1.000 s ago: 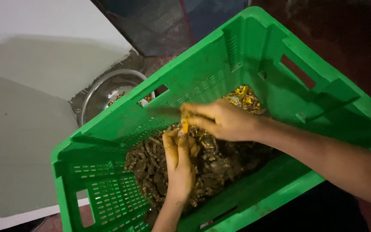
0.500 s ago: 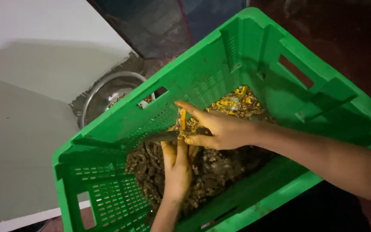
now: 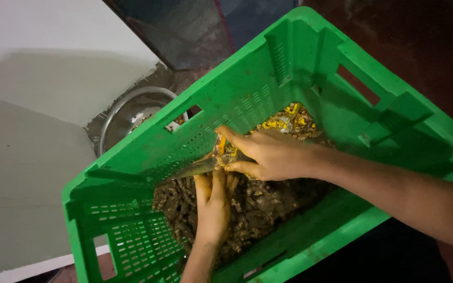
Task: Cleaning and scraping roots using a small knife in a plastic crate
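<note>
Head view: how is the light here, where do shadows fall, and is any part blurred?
Head view: light is dim and uneven; the white surface at upper left is brightest, the floor at upper right nearly black. A shadow lies inside the green crate by its right wall. The right hand and left hand look fairly sharp; the blade between them is slightly soft.

The metal bowl [image 3: 132,112] is half concealed behind the green crate [image 3: 268,68] wall; its contents cannot be identified. The piece gripped between the right hand [image 3: 268,154] and left hand [image 3: 213,202] is largely covered by fingers.
</note>
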